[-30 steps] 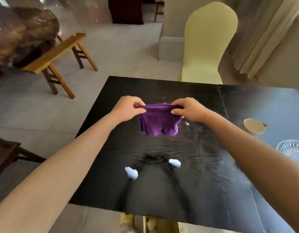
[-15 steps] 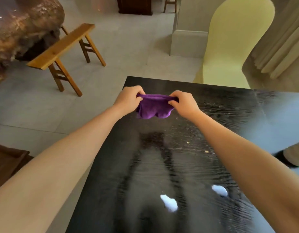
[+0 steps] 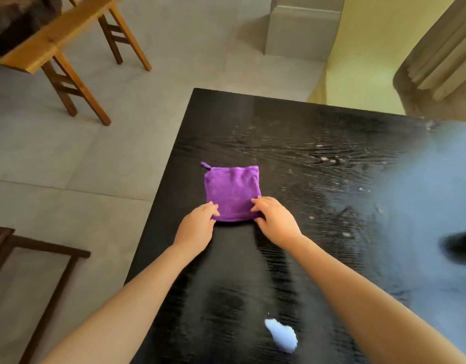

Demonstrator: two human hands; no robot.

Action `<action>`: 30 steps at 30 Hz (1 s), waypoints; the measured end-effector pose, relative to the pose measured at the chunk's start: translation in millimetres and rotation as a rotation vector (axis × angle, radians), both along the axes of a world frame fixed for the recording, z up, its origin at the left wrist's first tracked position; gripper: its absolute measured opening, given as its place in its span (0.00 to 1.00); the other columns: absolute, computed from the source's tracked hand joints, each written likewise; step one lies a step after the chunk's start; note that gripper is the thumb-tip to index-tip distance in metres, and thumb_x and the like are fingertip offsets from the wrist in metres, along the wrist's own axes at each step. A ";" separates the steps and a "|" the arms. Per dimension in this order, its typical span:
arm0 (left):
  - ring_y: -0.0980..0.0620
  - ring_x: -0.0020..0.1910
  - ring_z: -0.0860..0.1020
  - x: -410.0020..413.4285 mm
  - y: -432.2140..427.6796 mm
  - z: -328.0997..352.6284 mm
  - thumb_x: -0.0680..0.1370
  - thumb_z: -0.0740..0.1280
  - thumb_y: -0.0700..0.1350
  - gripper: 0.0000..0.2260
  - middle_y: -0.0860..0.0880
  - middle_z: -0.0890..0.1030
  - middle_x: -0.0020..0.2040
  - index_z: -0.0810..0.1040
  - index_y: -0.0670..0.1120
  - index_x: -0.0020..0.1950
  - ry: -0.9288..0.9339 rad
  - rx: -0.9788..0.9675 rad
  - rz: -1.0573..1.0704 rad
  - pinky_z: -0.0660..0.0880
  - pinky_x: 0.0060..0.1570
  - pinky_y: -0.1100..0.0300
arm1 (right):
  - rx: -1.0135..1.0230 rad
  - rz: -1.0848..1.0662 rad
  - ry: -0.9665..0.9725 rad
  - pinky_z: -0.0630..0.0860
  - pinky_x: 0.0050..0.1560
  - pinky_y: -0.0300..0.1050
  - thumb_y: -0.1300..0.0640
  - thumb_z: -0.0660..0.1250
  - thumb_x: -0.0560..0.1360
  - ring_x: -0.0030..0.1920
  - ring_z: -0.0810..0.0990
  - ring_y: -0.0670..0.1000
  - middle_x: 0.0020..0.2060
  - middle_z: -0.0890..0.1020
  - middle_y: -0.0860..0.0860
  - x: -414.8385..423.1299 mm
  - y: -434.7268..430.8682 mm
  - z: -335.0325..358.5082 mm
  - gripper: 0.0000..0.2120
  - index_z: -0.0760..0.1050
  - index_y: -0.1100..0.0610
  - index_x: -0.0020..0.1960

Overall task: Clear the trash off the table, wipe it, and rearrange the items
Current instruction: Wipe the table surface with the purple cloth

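A wooden bench (image 3: 66,35) (tilted in view) stands near what looks like a yellow chair (image 3: 363,56).

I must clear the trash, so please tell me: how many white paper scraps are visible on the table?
1. One crumpled white paper scrap lies on the black table near its front edge, between the forearms. Another may be hidden outside the view.

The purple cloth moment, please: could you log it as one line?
stage: wiping prep | purple cloth: flat on table | left hand, right hand: fingers on near edge | white scrap: uncleared

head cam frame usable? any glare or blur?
Head view: pale glare washes the right side of the black table; purple cloth and both hands, left hand and right hand, read sharp; white scrap at bottom is motion-smeared; edges bow from the wide lens.
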State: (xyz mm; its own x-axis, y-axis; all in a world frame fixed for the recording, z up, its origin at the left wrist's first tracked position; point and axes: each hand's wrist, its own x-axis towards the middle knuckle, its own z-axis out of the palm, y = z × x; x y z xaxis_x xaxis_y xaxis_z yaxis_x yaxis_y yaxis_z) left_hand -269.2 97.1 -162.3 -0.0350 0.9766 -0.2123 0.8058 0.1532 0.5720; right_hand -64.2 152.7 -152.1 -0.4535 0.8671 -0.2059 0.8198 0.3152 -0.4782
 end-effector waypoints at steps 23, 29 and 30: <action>0.40 0.76 0.54 36.0 -99.4 -35.9 0.78 0.44 0.62 0.31 0.39 0.57 0.77 0.56 0.46 0.76 0.516 -0.059 0.188 0.53 0.72 0.37 | 0.220 0.175 -0.311 0.40 0.72 0.69 0.36 0.48 0.76 0.77 0.42 0.62 0.78 0.47 0.53 -73.1 26.9 -42.9 0.30 0.48 0.40 0.76; 0.39 0.76 0.54 47.7 -119.6 -35.1 0.78 0.40 0.64 0.32 0.39 0.57 0.76 0.55 0.46 0.76 0.562 -0.059 0.170 0.53 0.72 0.37 | 0.301 0.443 -0.290 0.46 0.75 0.63 0.40 0.44 0.73 0.77 0.50 0.60 0.77 0.55 0.50 -17.6 35.7 -42.2 0.30 0.54 0.40 0.75; 0.39 0.76 0.55 48.9 -122.4 -34.3 0.78 0.40 0.64 0.32 0.39 0.58 0.76 0.55 0.46 0.76 0.567 -0.065 0.161 0.53 0.72 0.37 | 0.299 0.457 -0.293 0.47 0.75 0.62 0.41 0.44 0.73 0.77 0.50 0.59 0.77 0.56 0.50 -11.8 35.5 -41.6 0.30 0.54 0.41 0.75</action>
